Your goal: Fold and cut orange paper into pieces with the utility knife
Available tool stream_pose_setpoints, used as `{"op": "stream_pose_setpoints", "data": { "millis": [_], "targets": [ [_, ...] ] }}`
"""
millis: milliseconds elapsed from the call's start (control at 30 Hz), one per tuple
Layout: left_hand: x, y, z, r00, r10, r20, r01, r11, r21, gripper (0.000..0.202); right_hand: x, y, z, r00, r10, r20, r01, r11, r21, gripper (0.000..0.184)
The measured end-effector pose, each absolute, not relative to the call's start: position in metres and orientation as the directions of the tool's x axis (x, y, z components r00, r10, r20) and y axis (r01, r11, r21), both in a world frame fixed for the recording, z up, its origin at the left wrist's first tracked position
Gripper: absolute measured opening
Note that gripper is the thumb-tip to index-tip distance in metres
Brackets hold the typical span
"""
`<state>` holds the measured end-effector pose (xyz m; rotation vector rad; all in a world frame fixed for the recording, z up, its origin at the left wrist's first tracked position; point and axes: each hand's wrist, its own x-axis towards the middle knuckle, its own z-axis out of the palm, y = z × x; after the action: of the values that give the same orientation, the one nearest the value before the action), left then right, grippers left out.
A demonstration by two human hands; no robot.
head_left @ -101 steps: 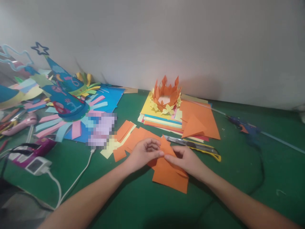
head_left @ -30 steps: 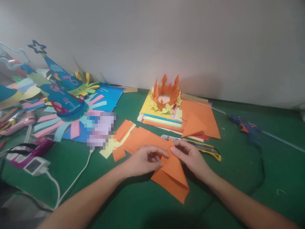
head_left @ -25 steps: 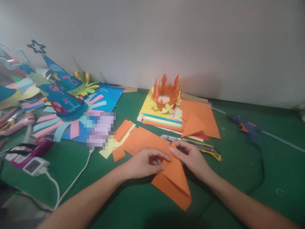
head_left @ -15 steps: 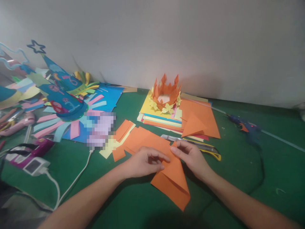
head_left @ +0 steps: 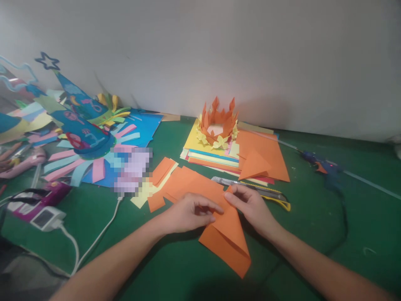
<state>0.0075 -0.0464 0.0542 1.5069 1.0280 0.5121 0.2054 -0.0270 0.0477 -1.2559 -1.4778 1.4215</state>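
Observation:
A folded orange sheet of paper (head_left: 230, 246) is between my hands, its lower end fanning out in two layers toward me. My right hand (head_left: 253, 207) pinches the sheet's upper corner between thumb and fingers. At the left edge, my left hand (head_left: 188, 213) has its fingers curled, with the index finger lying on the paper and the thumb by its edge. Behind them lie more orange paper pieces (head_left: 191, 184). A yellow utility knife (head_left: 275, 195) rests just beyond my right hand.
An orange paper crown (head_left: 216, 121) stands on stacked coloured paper (head_left: 191, 144). To the right is a blue glue gun (head_left: 326, 167) with its cord. Decorated blue cone hats (head_left: 89, 133), a power strip (head_left: 45, 217) and white cables (head_left: 105, 228) occupy the left of the green table (head_left: 313, 259).
Almost nothing differs. The lower end of the folded orange paper has shifted very slightly to the right; both hands keep their places.

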Motion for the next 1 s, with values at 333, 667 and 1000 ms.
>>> {"op": "stream_pose_setpoints", "data": {
  "millis": [333,667,1000],
  "targets": [
    [0.006,-0.046,0.051,0.519,0.82,-0.239,0.318,0.074,0.945,0.024,0.205,-0.027,0.047,-0.245,0.962,-0.123,0.184,-0.078,-0.98,0.034],
    [0.002,-0.044,0.047,0.449,0.871,-0.199,0.35,0.034,0.936,0.018,0.207,-0.026,0.038,-0.268,0.963,-0.025,0.214,0.034,-0.976,0.021],
    [-0.006,-0.039,0.041,0.277,0.957,-0.089,0.438,-0.043,0.898,0.014,0.209,-0.028,0.035,-0.664,0.638,0.39,0.389,0.74,-0.549,0.023]
  ]
}}
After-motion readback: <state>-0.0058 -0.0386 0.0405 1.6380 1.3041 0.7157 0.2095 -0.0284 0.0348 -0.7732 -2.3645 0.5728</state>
